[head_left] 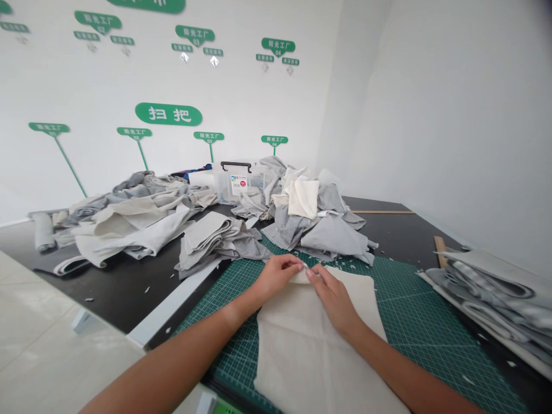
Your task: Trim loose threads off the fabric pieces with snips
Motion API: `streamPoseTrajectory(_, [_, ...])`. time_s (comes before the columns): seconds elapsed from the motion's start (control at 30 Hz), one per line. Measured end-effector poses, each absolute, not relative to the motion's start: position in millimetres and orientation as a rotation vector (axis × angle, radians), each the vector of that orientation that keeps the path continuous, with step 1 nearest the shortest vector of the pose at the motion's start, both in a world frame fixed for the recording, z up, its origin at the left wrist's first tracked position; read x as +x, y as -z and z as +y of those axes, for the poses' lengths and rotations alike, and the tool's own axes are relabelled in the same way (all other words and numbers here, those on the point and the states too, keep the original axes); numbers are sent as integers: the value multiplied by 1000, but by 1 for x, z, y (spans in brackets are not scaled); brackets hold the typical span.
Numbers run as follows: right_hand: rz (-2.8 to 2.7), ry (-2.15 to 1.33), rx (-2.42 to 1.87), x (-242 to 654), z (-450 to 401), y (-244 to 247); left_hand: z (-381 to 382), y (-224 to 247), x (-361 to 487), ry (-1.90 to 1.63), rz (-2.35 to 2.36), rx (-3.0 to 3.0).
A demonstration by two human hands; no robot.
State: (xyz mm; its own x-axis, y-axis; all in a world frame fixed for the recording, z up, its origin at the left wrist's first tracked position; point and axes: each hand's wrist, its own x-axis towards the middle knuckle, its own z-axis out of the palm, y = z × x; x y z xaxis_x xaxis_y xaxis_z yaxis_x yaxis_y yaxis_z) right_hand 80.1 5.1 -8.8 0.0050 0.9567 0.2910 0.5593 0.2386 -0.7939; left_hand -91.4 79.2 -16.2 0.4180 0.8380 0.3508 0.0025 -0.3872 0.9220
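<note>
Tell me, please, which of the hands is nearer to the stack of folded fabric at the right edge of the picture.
Right. The right hand, over the cream cloth, is left of the stack; the left hand is farther left.

Cream cloth (297,339): cut off at bottom centre, partly covered by the right forearm (401,359)
Pale bit (305,265) between the hands (276,280): too small to identify
Clear box (222,187): lower right hidden behind rags (252,204)
Folded stack (495,296): cut off at right
Top sign (149,4): cropped above
</note>
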Motion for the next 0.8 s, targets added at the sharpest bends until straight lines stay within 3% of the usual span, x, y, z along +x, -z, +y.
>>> streamPoseTrajectory(0.8, [-1688,-612,-1394,80,6,10,79,20,-93,-1059,768,1680])
